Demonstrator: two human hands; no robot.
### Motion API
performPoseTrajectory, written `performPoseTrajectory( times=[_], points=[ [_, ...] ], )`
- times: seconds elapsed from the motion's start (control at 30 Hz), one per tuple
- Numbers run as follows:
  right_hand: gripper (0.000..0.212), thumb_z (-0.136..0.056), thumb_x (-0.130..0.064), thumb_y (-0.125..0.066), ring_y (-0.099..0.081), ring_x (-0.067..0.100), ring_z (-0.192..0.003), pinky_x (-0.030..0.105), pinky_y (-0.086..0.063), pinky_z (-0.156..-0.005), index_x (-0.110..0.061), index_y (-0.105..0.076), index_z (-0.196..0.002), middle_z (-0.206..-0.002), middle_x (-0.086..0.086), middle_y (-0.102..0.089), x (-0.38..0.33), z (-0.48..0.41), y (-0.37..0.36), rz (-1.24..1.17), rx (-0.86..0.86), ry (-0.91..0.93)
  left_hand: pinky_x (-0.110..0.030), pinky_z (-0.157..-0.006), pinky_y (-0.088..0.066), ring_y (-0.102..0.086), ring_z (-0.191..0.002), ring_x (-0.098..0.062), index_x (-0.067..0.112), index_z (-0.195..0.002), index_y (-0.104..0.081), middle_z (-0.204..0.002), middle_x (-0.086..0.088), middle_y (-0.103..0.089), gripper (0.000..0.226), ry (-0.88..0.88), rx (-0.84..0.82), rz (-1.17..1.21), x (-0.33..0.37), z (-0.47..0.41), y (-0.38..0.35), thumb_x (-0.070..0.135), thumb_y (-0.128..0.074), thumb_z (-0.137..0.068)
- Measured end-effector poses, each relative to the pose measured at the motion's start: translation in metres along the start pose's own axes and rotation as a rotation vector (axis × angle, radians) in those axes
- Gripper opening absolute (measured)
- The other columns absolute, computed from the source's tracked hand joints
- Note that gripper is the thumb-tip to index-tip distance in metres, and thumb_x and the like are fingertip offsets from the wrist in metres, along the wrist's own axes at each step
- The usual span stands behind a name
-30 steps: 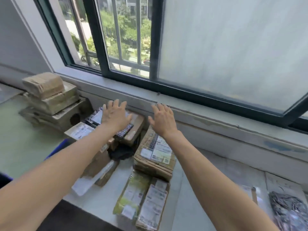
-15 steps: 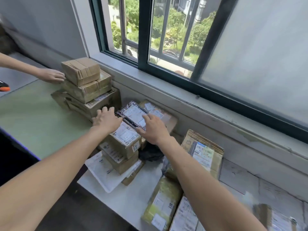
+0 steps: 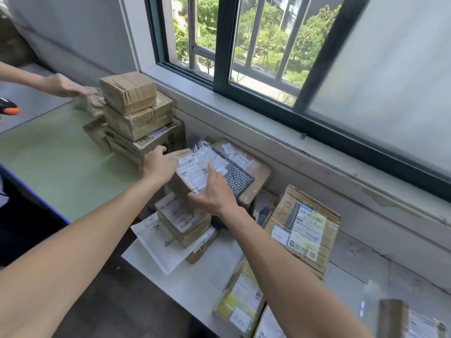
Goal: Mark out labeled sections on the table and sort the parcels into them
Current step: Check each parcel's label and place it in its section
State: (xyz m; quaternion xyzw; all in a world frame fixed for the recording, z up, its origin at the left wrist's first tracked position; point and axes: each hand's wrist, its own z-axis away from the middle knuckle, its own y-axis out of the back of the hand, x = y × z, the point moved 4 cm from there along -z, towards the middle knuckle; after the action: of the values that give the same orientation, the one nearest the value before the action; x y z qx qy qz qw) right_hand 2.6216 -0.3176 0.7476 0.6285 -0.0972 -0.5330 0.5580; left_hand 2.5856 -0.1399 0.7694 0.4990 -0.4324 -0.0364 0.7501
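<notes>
Against the wall below the window, the right hand lies with straight, released fingers flat on the white shipping label of a brown labelled box, with the thumb spread along the box's near edge. The left hand is against the same box's left side. Its fingers are smeared by blur, so I cannot tell whether they grasp the box or only touch it. The label carries barcodes and rows of print, none of it readable. This box tops a small pile: one lower carton with its own barcode label, then one white mailer jutting out toward the camera. Just to the right, one patterned mailer in black and white lies on one wide carton that bears several small white stickers, also unreadable. To the left, three taped cartons stand stacked on the green surface, the smallest on top. The bottom one shows black printed characters I cannot make out. Beyond that stack, another person's hand touches a blurred parcel. To the right, one corrugated box with a blue-and-yellow label lies tilted. One yellow-green parcel rests nearer the camera on the white surface.
</notes>
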Motion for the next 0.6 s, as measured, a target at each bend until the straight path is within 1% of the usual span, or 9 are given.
performPoseTrajectory(
  times=[0.1, 0.17, 0.23, 0.3, 0.33, 0.43, 0.5, 0.53, 0.6],
  points=[
    [0.103, -0.077, -0.046, -0.07, -0.04, 0.03, -0.127, 0.042, -0.04, -0.101, -0.015, -0.01, -0.155, -0.14, 0.013, -0.039, 0.001, 0.005, 0.029, -0.101, 0.185, -0.002, -0.039, -0.102, -0.043, -0.052, -0.123, -0.029, 0.014, -0.144, -0.044, -0.135, -0.012, -0.055, 0.064, -0.033, 0.066, 0.271, 0.027, 0.0, 0.006, 0.041, -0.064, -0.089],
    [0.104, -0.077, -0.045, -0.072, -0.036, 0.027, -0.131, 0.04, -0.038, -0.103, -0.014, -0.01, -0.156, -0.144, 0.011, -0.037, 0.001, 0.01, 0.048, -0.175, 0.299, 0.004, -0.044, -0.106, -0.04, -0.047, -0.13, -0.028, 0.019, -0.15, -0.032, -0.144, -0.008, -0.048, 0.084, 0.043, -0.046, 0.491, 0.047, 0.005, 0.0, 0.054, -0.068, -0.082],
    [0.106, -0.077, -0.046, -0.074, -0.036, 0.023, -0.131, 0.036, -0.037, -0.103, -0.013, -0.01, -0.156, -0.144, 0.01, -0.037, 0.002, 0.018, 0.065, -0.222, 0.434, 0.012, -0.048, -0.103, -0.039, -0.051, -0.128, -0.029, 0.022, -0.148, -0.031, -0.14, -0.004, -0.054, 0.095, 0.116, -0.234, 0.746, 0.07, 0.016, -0.011, 0.061, -0.073, -0.073],
    [0.107, -0.077, -0.052, -0.075, -0.038, 0.02, -0.129, 0.03, -0.034, -0.1, -0.014, -0.013, -0.155, -0.142, 0.008, -0.041, 0.004, 0.027, 0.08, -0.251, 0.553, 0.017, -0.05, -0.098, -0.046, -0.063, -0.112, -0.028, 0.025, -0.139, -0.042, -0.121, -0.003, -0.068, 0.078, 0.09, -0.382, 0.9, 0.093, 0.027, -0.021, 0.055, -0.074, -0.074],
    [0.106, -0.077, -0.056, -0.074, -0.039, 0.019, -0.128, 0.029, -0.033, -0.1, -0.015, -0.015, -0.155, -0.141, 0.007, -0.041, 0.008, 0.032, 0.086, -0.281, 0.579, 0.013, -0.052, -0.093, -0.05, -0.066, -0.107, -0.028, 0.027, -0.135, -0.045, -0.115, -0.003, -0.071, 0.07, 0.048, -0.41, 0.919, 0.104, 0.035, -0.024, 0.052, -0.074, -0.076],
    [0.078, -0.087, -0.061, -0.06, -0.053, 0.013, -0.119, 0.032, -0.048, -0.098, -0.019, -0.035, -0.147, -0.136, 0.002, -0.051, 0.029, 0.047, 0.104, -0.551, 0.553, -0.03, -0.043, -0.078, -0.055, -0.069, -0.102, -0.026, 0.031, -0.13, -0.052, -0.11, 0.0, -0.073, 0.06, -0.069, -0.421, 0.919, 0.127, 0.052, -0.029, 0.051, -0.073, -0.077],
    [0.053, -0.094, -0.053, -0.055, -0.063, 0.013, -0.103, 0.031, -0.056, -0.087, -0.014, -0.055, -0.131, -0.121, 0.003, -0.064, 0.053, 0.057, 0.12, -0.696, 0.527, -0.081, -0.036, -0.07, -0.055, -0.07, -0.098, -0.023, 0.029, -0.133, -0.052, -0.108, 0.001, -0.074, 0.058, -0.115, -0.47, 0.907, 0.138, 0.066, -0.034, 0.049, -0.07, -0.082],
    [0.045, -0.094, -0.049, -0.056, -0.065, 0.015, -0.1, 0.032, -0.056, -0.085, -0.014, -0.06, -0.123, -0.114, 0.002, -0.067, 0.066, 0.062, 0.127, -0.74, 0.51, -0.105, -0.034, -0.067, -0.055, -0.07, -0.098, -0.022, 0.028, -0.132, -0.054, -0.106, 0.003, -0.074, 0.054, -0.129, -0.495, 0.902, 0.142, 0.074, -0.038, 0.049, -0.068, -0.084],
    [0.044, -0.088, -0.054, -0.062, -0.067, 0.017, -0.1, 0.038, -0.056, -0.09, -0.018, -0.062, -0.113, -0.109, 0.0, -0.069, 0.091, 0.073, 0.139, -0.854, 0.462, -0.134, -0.032, -0.064, -0.055, -0.069, -0.098, -0.023, 0.03, -0.123, -0.062, -0.104, 0.004, -0.075, 0.038, -0.165, -0.539, 0.906, 0.154, 0.092, -0.046, 0.047, -0.065, -0.088]
  ],
)
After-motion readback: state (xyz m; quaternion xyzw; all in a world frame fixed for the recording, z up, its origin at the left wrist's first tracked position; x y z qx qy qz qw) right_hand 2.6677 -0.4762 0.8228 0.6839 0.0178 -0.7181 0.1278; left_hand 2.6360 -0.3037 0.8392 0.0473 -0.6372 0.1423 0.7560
